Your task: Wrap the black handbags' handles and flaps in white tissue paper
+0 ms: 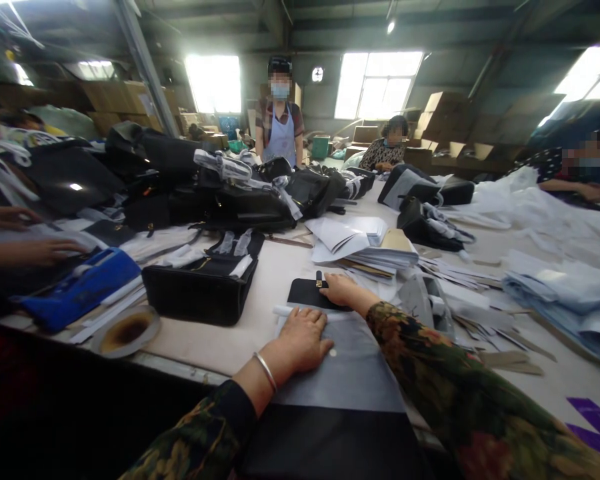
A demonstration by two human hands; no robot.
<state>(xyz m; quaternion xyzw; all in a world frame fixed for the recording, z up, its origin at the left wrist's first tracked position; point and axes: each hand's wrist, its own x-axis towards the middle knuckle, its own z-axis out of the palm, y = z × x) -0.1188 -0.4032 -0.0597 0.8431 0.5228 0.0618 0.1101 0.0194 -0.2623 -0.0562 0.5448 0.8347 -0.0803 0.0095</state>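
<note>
My left hand [304, 340], with a silver bangle on its wrist, lies flat with fingers stretched over a translucent white sheet [350, 373]. The sheet covers part of a black bag [330, 440] at the table's near edge. Beyond it, my right hand [344, 291] has its fingers bent at the black flap [303, 292] of the bag, beside a small gold clasp [319, 283]. A thin white roll [286, 311] runs across the base of the flap, partly under my left hand. The underside of the right fingers is hidden.
A black handbag [195, 293], tape roll [125, 331] and blue bundle [87, 287] are left. Bags [230, 207] pile behind; papers [365, 243] and a tape dispenser [430, 303] lie right. A co-worker's hands [35, 250] work at left; other people [280, 123] stand or sit beyond.
</note>
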